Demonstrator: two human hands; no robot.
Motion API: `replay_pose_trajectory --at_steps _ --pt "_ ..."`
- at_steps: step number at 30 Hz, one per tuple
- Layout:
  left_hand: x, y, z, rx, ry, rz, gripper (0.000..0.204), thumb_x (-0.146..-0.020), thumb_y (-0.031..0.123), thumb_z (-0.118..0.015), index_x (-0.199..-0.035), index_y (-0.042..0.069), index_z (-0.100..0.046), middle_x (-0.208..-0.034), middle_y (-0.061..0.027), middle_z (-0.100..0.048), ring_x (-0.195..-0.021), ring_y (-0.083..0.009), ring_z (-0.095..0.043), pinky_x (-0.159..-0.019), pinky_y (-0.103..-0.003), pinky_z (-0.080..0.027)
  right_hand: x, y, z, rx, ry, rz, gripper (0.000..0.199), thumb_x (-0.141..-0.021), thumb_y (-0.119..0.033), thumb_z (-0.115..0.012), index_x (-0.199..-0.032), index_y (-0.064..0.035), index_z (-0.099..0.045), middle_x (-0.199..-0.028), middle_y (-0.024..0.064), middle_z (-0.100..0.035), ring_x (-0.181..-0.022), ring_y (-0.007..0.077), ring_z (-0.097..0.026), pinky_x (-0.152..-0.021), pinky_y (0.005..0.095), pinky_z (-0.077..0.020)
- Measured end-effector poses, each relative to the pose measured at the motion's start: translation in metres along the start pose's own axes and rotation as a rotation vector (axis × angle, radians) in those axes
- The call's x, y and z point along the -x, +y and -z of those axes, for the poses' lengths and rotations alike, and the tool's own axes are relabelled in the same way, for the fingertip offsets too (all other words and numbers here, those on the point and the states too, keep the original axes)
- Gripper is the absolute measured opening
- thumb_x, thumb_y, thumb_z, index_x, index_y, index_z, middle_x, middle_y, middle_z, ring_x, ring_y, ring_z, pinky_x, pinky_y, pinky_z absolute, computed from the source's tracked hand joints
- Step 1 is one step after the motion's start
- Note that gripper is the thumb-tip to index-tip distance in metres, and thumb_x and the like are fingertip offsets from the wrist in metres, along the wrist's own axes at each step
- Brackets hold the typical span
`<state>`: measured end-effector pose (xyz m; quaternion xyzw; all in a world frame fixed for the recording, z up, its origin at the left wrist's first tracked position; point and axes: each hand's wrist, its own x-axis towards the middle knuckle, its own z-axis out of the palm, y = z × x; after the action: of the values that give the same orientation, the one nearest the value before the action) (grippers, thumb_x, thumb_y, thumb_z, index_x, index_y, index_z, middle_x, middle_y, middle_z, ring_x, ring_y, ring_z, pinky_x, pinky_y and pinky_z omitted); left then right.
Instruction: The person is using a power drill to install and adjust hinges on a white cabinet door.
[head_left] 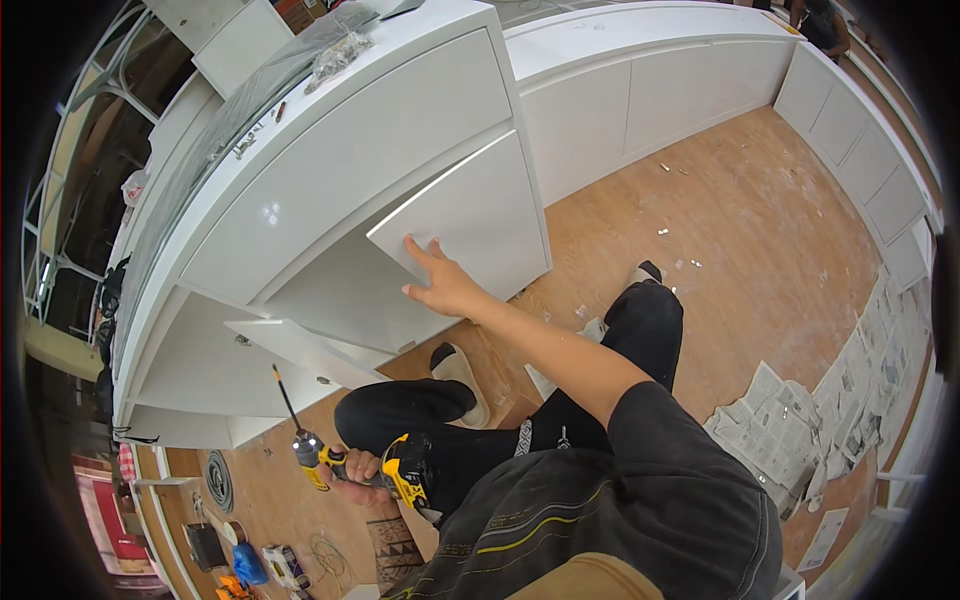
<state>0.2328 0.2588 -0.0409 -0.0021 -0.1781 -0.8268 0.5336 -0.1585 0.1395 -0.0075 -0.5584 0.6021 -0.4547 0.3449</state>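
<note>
My left hand (352,490) is closed round the grip of a yellow and black cordless drill (405,472). Its long thin bit (285,395) points up toward the white cabinet and touches nothing that I can see. My right hand (440,284) lies with spread fingers on the face of a white cabinet door (478,208), near its left edge. That door stands slightly ajar, with a dark gap along its top and left side. Left of it, a second white door (305,352) is swung out, and a metal hinge (322,380) shows on it.
Small hardware (246,142) and a clear plastic bag (340,52) lie on the cabinet top. White cabinets (580,120) line the far side. Newspaper sheets (770,430) cover the floor at right. A coiled grey hose (218,482) and a blue bag (248,565) lie lower left.
</note>
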Motion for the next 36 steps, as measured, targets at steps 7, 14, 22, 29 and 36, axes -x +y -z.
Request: replay_pose_trajectory --at_steps 7,14,22,29,36 --pt "-0.011 -0.001 0.003 0.005 0.069 0.052 0.057 -0.104 0.055 -0.056 -0.126 0.003 -0.063 -0.071 -0.0024 -0.054 -0.062 -0.0138 -0.051 -0.064 -0.032 -0.047 -0.019 0.006 -0.003 0.035 0.02 -0.021 0.098 -0.093 -0.039 -0.072 -0.17 -0.024 -0.013 -0.164 0.0433 -0.01 -0.144 0.0564 -0.041 -0.119 0.0475 -0.0382" --pt "-0.004 0.005 0.005 -0.002 0.09 0.042 0.058 -0.104 0.055 -0.056 -0.126 0.002 -0.063 -0.07 -0.0026 -0.055 -0.06 -0.0127 -0.05 -0.062 -0.031 -0.047 -0.021 0.018 0.012 -0.132 0.027 -0.051 0.099 -0.093 -0.038 -0.073 -0.169 -0.0097 -0.015 -0.169 0.0302 -0.021 -0.145 0.0413 -0.048 -0.117 0.0415 -0.0407" --pt "0.0 0.01 0.001 -0.049 0.133 0.043 0.056 -0.105 0.053 -0.056 -0.126 0.001 -0.063 -0.069 -0.0018 -0.054 -0.062 -0.0111 -0.05 -0.064 -0.029 -0.048 0.008 0.059 0.062 -0.239 0.2 -0.061 0.079 -0.097 -0.033 -0.071 -0.159 0.0019 -0.035 -0.155 0.0269 -0.051 -0.144 0.0341 -0.051 -0.116 0.0401 -0.0427" --pt "-0.004 0.009 -0.006 -0.064 0.197 0.046 0.055 -0.106 0.052 -0.056 -0.125 0.001 -0.063 -0.069 -0.0021 -0.055 -0.062 -0.0108 -0.049 -0.063 -0.029 -0.047 0.055 0.126 -0.002 -0.091 0.109 -0.356 0.063 -0.094 -0.032 -0.072 -0.146 -0.0006 -0.056 -0.121 0.0266 -0.072 -0.109 0.037 -0.072 -0.096 0.044 -0.0556" --pt "-0.004 0.004 -0.01 -0.148 0.188 0.031 0.056 -0.105 0.053 -0.056 -0.125 0.001 -0.063 -0.07 -0.0019 -0.054 -0.06 -0.0109 -0.047 -0.061 -0.028 -0.045 0.099 0.104 -0.03 0.382 -0.525 -0.192 0.04 -0.089 -0.026 -0.073 -0.119 -0.0003 -0.073 -0.113 0.0243 -0.075 -0.105 0.0393 -0.073 -0.091 0.0484 -0.0568"
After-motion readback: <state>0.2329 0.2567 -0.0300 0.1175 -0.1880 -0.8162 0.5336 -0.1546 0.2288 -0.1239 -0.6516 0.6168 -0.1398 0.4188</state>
